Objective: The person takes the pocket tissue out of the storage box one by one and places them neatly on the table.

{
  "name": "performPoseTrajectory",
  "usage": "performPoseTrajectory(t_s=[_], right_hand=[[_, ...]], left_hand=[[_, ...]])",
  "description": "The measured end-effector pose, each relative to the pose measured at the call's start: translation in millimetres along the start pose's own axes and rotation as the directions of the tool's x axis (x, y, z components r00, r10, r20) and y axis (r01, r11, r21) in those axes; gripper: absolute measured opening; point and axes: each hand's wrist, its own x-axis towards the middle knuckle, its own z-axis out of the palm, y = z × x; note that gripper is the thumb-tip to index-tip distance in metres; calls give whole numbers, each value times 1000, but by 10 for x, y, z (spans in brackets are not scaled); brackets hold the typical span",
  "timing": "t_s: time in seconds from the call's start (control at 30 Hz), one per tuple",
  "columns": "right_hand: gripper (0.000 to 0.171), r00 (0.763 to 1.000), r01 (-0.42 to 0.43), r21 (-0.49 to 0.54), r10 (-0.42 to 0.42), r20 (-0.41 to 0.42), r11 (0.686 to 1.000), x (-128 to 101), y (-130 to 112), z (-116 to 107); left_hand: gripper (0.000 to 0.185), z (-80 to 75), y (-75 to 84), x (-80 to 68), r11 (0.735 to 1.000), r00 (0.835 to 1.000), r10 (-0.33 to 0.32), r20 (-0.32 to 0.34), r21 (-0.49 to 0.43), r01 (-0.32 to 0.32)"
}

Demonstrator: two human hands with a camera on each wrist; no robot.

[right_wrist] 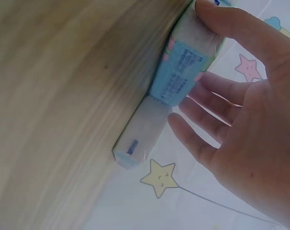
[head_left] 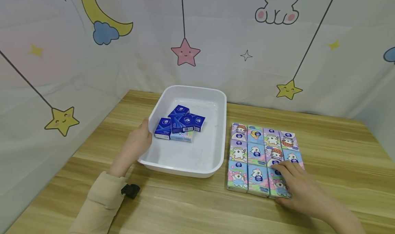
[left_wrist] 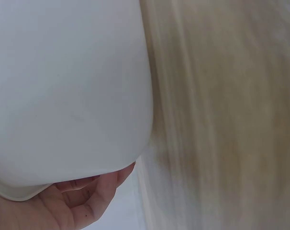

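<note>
A white plastic tub stands on the table, and my left hand grips its left rim. In the left wrist view the fingers of the left hand curl under the edge of the tub. Inside lie several dark blue tissue packs, heaped partly over a light cartoon pack. To the right of the tub, cartoon tissue packs lie in a block of rows. My right hand holds the near right tissue pack, thumb at its near end and fingertips at its far end.
The wooden table runs beneath everything. Behind and at the sides hangs a white cloth printed with stars, a moon and a bear. A black strap piece sits at the left cuff.
</note>
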Motion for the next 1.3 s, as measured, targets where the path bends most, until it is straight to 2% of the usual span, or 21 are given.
performPoseTrajectory(t_s=[0.2, 0.57, 0.77, 0.97, 1.13, 1.3], right_hand=[[84, 1000, -7, 17, 7, 27, 1000, 6, 7, -43], [87, 996, 91, -5, -91, 14, 996, 155, -30, -192], [74, 989, 150, -2, -150, 0, 989, 297, -100, -235], [58, 967, 254, -19, -255, -27, 967, 518, -165, -334], [55, 965, 262, 2, -262, 30, 965, 711, -241, -455], [53, 962, 268, 12, -268, 61, 963, 895, -278, -473]], left_hand=[[54, 6, -8, 2, 1000, 1000, -6, 9, -6, 6], [54, 7, -21, 8, 1000, 1000, -5, 13, -14, 5], [54, 15, -28, 7, 1000, 1000, -9, 14, -25, 9], [54, 10, -25, 1, 1000, 1000, -8, 8, -16, 8], [53, 16, -26, 3, 1000, 1000, -5, 13, -21, 5], [52, 24, -23, 3, 1000, 1000, 6, 1, -17, -6]])
